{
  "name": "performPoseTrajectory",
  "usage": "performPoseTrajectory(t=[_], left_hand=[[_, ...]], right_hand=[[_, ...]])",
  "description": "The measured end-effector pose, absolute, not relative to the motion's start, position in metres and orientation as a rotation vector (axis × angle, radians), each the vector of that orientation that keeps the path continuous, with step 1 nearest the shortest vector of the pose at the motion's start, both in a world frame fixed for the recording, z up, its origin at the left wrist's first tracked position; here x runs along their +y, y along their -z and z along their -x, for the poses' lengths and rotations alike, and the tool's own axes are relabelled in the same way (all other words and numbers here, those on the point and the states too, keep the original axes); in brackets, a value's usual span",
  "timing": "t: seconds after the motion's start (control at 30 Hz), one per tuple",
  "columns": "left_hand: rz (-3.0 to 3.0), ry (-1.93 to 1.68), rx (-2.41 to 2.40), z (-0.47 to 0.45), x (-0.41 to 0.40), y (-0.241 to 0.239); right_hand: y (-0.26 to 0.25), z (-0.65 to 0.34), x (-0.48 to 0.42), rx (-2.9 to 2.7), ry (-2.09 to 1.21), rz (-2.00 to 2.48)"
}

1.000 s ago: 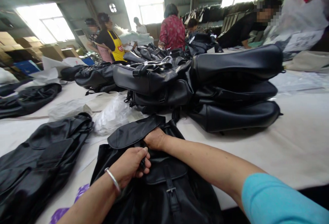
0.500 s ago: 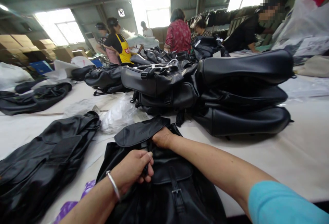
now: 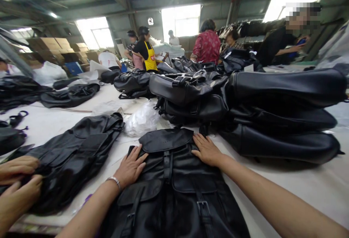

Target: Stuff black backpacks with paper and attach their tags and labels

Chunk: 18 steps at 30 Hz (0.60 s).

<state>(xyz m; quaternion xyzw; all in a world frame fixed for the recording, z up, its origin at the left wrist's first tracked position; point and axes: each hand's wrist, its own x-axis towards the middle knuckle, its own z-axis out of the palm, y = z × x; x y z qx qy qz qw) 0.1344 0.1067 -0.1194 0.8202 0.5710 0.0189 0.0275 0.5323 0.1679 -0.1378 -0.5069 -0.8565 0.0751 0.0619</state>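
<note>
A black leather-look backpack (image 3: 160, 169) lies on its back in front of me, its top flap (image 3: 166, 140) folded down over the opening. A strap with a buckle hangs from the flap, and two front pockets have buckled straps. My left hand (image 3: 132, 166) rests flat on the backpack's upper left edge, fingers spread. On the opposite upper edge, beside the flap, my right hand (image 3: 206, 149) lies with its fingers stretched out. Neither hand grips anything.
A co-worker's hands (image 3: 20, 179) touch another black backpack (image 3: 79, 150) at the left. Stacked black backpacks (image 3: 278, 118) stand behind and right of mine. Crumpled clear plastic (image 3: 143, 118) lies near the flap on the white table (image 3: 313, 190). Several people work farther back.
My left hand has let go of the strap and moved to the bag's left edge. My right hand has come out from under the flap. A co-worker's hands have appeared at left.
</note>
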Motion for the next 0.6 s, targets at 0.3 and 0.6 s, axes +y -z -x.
performPoseTrajectory(t=[0.3, 0.6], left_hand=[[-2.405, -0.493, 1.726, -0.136, 0.106, 0.082], [-2.203, -0.4, 1.711, -0.191, 0.111, 0.084]], right_hand=[[0.109, -0.533, 0.167, -2.558, -0.143, 1.476], [0.084, -0.46, 0.166, -2.749, 0.095, 0.987]])
